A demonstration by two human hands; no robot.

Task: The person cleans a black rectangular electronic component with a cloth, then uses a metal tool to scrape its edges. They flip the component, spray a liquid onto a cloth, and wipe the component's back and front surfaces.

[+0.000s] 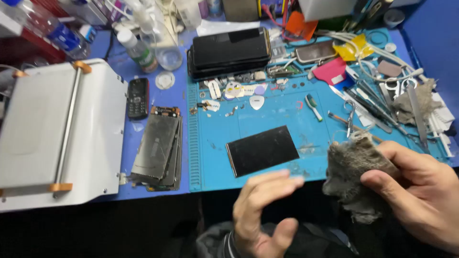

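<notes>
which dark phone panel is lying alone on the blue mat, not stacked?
The black rectangular glass panel lying flat by itself mid-mat, just beyond the left hand. The other dusty grey panels are piled together left of the mat, beside the white machine.

A blue workbench [158,191] fills the view, cluttered edge to edge; a teal work mat [267,119] covers its middle (scuffed, dusty); below the bench edge, darkness.

Probably a phone repair workshop (blue mat [267,110], tweezers [368,102], stacked screens [155,148]).
</notes>
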